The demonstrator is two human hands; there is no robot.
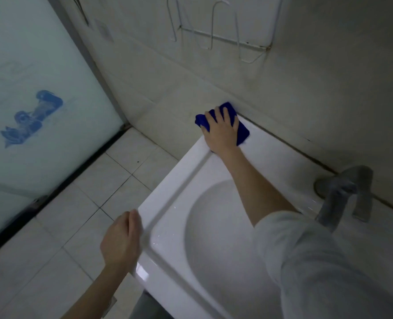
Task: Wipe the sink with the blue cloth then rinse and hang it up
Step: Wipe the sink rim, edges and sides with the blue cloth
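Grey sleeve (317,261) of my right arm crosses the white sink (165,203), and my right hand (222,131) lies flat with fingers spread on the blue cloth (242,131), pressing it onto the sink's far left corner against the tiled wall. My left hand (121,242) rests against the sink's left edge, fingers relaxed and holding nothing. A blurred metal faucet (342,194) stands right of my forearm, and a wire rack (213,40) hangs on the wall above the cloth.

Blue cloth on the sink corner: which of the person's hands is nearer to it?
Right. The right hand presses flat on the blue cloth at the sink's far corner; the left hand is apart from it, down at the sink's side rim.
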